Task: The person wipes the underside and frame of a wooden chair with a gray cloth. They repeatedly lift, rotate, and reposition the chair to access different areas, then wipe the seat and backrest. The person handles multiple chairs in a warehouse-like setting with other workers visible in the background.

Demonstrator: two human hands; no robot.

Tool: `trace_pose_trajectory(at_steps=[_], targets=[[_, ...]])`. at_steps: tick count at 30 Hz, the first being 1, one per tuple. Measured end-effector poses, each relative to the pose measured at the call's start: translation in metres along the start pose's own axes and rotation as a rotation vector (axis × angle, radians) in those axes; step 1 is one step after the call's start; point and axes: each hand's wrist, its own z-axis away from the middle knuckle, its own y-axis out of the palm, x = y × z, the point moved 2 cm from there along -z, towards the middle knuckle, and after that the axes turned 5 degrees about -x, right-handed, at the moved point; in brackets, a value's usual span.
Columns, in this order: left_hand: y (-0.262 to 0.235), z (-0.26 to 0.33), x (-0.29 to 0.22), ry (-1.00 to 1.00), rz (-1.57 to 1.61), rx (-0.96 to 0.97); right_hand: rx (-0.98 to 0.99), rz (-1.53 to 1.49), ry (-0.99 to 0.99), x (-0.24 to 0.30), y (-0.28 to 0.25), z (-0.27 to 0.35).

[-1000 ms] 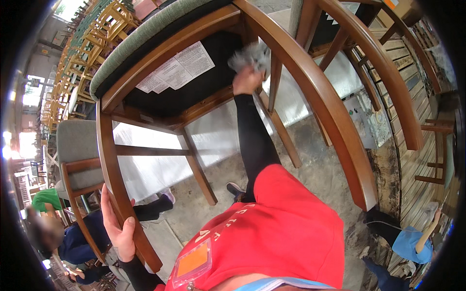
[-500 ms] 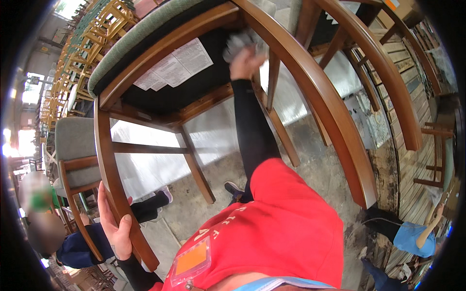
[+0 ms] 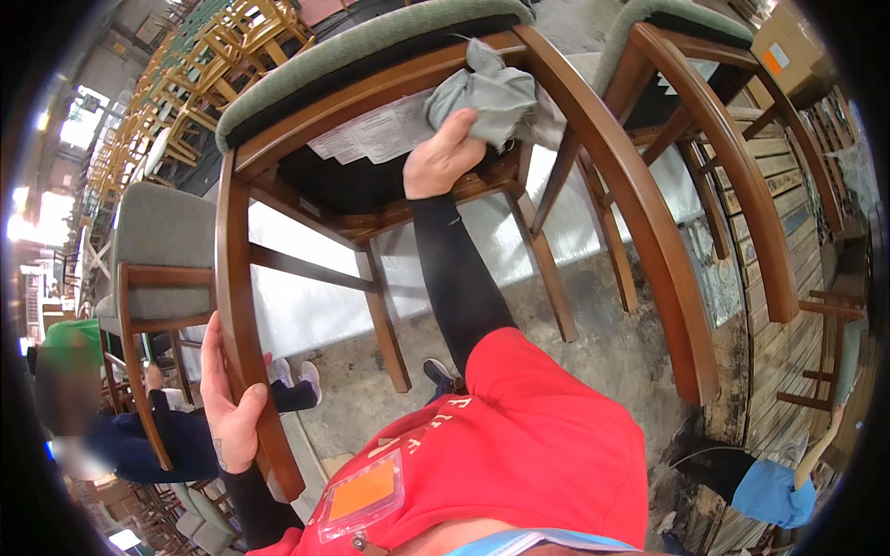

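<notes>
A brown wooden chair [image 3: 297,269] with a grey-green padded seat is tilted in front of me, its dark underside and white paper labels [image 3: 366,136] facing me. With my left hand [image 3: 234,408] I grip one of its legs [image 3: 271,443] at the lower left, thumb on the near face, fingers along the outer side. My right hand [image 3: 443,159] holds a bunched grey cloth [image 3: 487,97] by the seat frame's upper right corner. The cloth covers part of that frame and of the labels. Whether it touches the wood I cannot tell.
A second similar chair [image 3: 691,120] stands to the right, and a grey upholstered chair [image 3: 162,250] to the left. Stacked wooden chair frames [image 3: 232,46] fill the far left. Slatted wood [image 3: 783,222] and a cardboard box [image 3: 788,51] lie right. Other people are at both sides.
My right hand has come slightly nearer and left with the cloth, now sharp instead of blurred. My left hand keeps its grip on the leg. The view has shifted a little.
</notes>
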Motion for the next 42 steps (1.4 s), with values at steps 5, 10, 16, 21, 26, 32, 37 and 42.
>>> trace_pose_trajectory(at_steps=[5, 10, 16, 21, 26, 32, 37, 42], targets=[[0.001, -0.007, 0.001, 0.074, -0.058, 0.005, 0.175, 0.243, -0.477, -0.006, 0.018, -0.012], [0.01, -0.006, -0.008, 0.024, -0.002, -0.026, 0.813, 0.175, -0.741, 0.019, 0.026, 0.091], [0.005, 0.002, -0.006, -0.005, -0.004, -0.056, 0.9, 0.308, -0.559, 0.001, 0.019, 0.033], [0.011, 0.0, -0.008, -0.012, 0.031, -0.073, 0.359, 0.408, -0.747, -0.004, 0.021, -0.039], [0.008, -0.007, -0.008, 0.019, 0.026, -0.03, 0.93, 0.103, -0.775, 0.043, 0.078, 0.111], [0.002, -0.001, -0.004, -0.094, 0.099, -0.014, 0.905, 0.271, -0.991, 0.014, 0.051, 0.022], [0.004, -0.005, 0.009, 0.09, -0.077, 0.021, 0.447, 0.531, -0.991, 0.006, 0.022, -0.067], [0.003, -0.005, 0.0, 0.005, -0.028, 0.03, 0.926, 0.245, -0.998, 0.016, 0.072, 0.093]])
